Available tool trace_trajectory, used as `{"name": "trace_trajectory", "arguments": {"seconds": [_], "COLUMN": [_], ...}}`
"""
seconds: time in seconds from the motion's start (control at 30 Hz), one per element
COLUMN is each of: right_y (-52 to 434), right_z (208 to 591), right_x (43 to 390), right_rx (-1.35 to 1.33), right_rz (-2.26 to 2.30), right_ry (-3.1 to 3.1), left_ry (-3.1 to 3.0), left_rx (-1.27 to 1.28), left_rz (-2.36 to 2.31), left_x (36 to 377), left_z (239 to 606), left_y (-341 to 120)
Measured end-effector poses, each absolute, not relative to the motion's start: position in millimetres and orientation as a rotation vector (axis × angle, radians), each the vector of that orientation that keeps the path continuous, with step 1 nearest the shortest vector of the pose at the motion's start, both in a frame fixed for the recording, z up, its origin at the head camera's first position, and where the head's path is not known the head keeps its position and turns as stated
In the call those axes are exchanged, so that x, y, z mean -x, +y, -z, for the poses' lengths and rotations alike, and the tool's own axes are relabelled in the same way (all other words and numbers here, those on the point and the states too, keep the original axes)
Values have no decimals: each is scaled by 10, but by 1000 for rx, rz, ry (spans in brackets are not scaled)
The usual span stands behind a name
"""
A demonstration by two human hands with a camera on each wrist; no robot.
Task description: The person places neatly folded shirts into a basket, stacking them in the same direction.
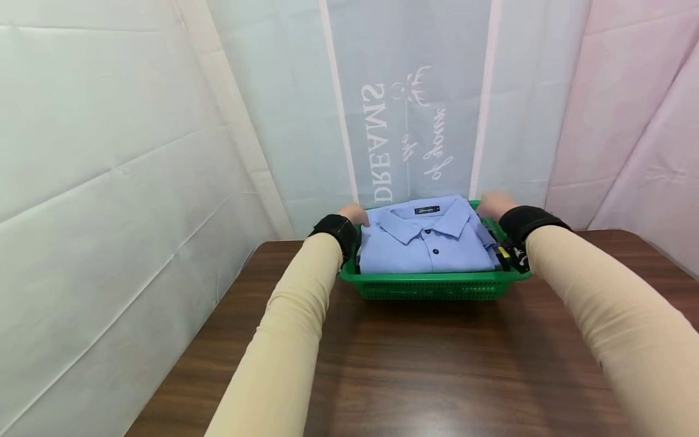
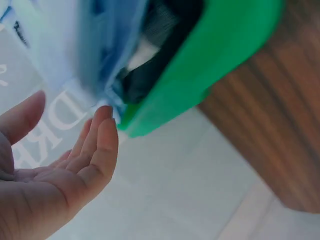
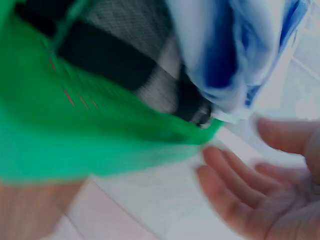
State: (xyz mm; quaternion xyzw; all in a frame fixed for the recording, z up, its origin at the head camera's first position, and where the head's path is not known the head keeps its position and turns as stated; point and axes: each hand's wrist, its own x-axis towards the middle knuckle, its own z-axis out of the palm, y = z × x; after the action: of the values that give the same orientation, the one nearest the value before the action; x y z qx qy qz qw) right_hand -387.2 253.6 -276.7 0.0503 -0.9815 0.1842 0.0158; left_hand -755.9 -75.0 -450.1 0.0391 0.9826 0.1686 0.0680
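Note:
A folded light blue collared shirt (image 1: 404, 252) lies on top in a green plastic basket (image 1: 431, 288), its collar at the far end. Beside the far left corner is my left hand (image 1: 354, 213); in the left wrist view its fingers (image 2: 106, 142) are loosely bent, fingertips close to the shirt and basket corner, thumb apart. At the far right corner, my right hand (image 1: 496, 204) is blurred. The right wrist view has its fingers (image 3: 225, 187) spread and relaxed near the basket's end, with nothing between them and the thumb.
Below the shirt, dark and grey checked cloth (image 3: 107, 60) fills the basket. The basket stands toward the back of a brown wood-grain table (image 1: 426, 364). Behind it hangs a pale curtain (image 1: 415, 36) with mirrored lettering, and a white sheet (image 1: 109, 182) hangs along the left.

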Motion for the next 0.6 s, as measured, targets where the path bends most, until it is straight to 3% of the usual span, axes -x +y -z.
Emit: {"name": "trace_trajectory", "arguments": {"seconds": [0.07, 0.2, 0.27, 0.37, 0.47, 0.6], "right_y": [2436, 1974, 1804, 1658, 1589, 1528], "right_z": [2693, 2566, 2615, 2779, 2948, 3095], "right_x": [3888, 3777, 3701, 3610, 3570, 3564], "right_rx": [-218, -291, -337, -312, -245, -193], "right_rz": [-536, -549, -539, -444, -319, -288], "right_ry": [-2941, -2964, -3077, -3280, -3427, -3510], "left_ry": [3003, 2950, 2917, 2855, 2819, 2775], "left_rx": [-158, -216, -208, -227, -252, -273], "left_rz": [-617, -864, -756, -403, -8, 105], "left_x": [7291, 6253, 5564, 4817, 4377, 4205], "left_z": [4252, 3820, 3642, 3504, 3468, 3516], "left_y": [-610, -212, 0, 195, 266, 215]}}
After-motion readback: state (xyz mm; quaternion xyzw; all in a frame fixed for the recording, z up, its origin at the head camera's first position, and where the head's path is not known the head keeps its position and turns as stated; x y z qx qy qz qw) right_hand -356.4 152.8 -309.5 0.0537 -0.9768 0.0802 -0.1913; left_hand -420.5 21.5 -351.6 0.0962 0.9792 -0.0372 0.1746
